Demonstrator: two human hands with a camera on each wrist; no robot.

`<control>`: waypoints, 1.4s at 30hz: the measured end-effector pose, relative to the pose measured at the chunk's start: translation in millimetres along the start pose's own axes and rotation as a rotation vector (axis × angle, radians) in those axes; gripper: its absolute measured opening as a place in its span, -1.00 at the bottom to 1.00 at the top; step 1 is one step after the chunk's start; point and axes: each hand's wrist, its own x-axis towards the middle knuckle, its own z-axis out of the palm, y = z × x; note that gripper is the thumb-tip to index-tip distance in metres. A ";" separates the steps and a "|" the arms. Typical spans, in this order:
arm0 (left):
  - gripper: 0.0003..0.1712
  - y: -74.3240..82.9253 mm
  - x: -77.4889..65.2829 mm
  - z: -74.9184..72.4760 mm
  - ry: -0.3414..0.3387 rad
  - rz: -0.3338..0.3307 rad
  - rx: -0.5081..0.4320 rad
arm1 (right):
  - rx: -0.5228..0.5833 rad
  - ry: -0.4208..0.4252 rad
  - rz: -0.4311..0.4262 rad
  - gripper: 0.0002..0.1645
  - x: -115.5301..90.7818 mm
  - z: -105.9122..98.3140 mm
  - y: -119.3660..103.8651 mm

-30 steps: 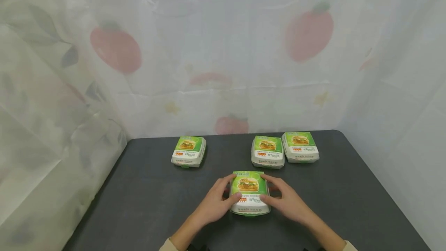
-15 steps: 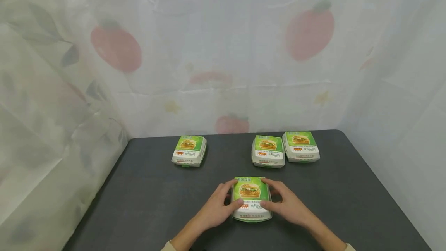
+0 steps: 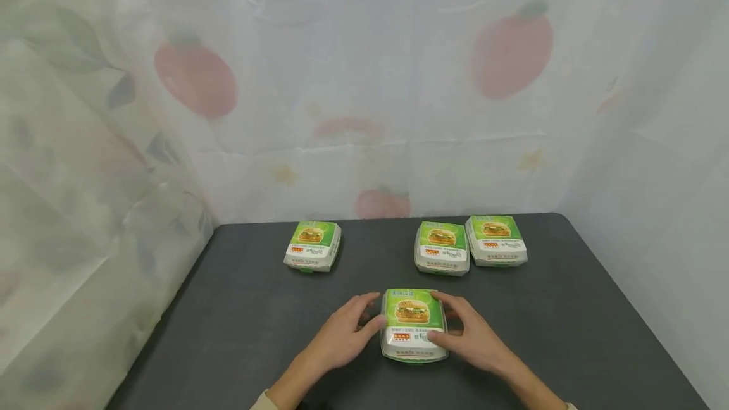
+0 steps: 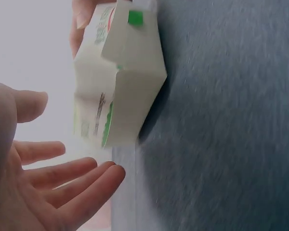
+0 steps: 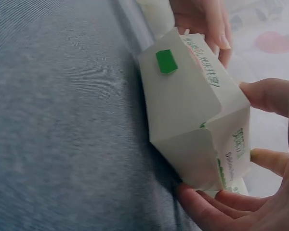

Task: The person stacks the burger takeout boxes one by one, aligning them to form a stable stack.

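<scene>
A green-and-white burger box [image 3: 414,324] with a burger picture on its lid lies on the table near the front. My right hand [image 3: 477,337] holds its right side, thumb on the lid's edge and fingers round the side wall, as the right wrist view of the burger box [image 5: 183,96] shows. To the left, my left hand [image 3: 344,334] is beside the box with its fingers loosely spread. A gap separates the left hand [image 4: 53,192] from the box in the left wrist view. Both wrist views show a green tab on the front flap.
Behind, one similar burger box [image 3: 313,247] stands toward the back left. Two more, a burger box [image 3: 442,248] and its neighbour burger box [image 3: 496,241], stand close together at the back right. The dark table [image 3: 245,328] is bordered by a fruit-patterned curtain [image 3: 353,68].
The front burger box has come slightly nearer with both hands on it. Since half a second ago, my left hand has let go and drawn off leftward. The right hand stays on it.
</scene>
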 end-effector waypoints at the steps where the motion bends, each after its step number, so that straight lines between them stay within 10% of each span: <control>1: -0.25 -0.7 0.0 -3.0 0.008 0.006 0.011 | 0.004 0.001 -0.008 -0.09 -0.4 0.5 0.8; 22: -0.49 -27.3 9.5 -56.0 0.357 0.025 0.143 | -0.018 0.032 -0.015 -0.08 0.9 2.8 0.1; 32: -0.48 -49.3 20.3 -70.2 0.591 0.186 0.377 | -0.008 0.010 -0.021 -0.08 -0.2 2.3 2.6; 42: -0.26 -73.1 34.4 -95.8 0.587 0.176 0.501 | -0.017 0.010 -0.007 -0.07 -1.2 2.9 1.4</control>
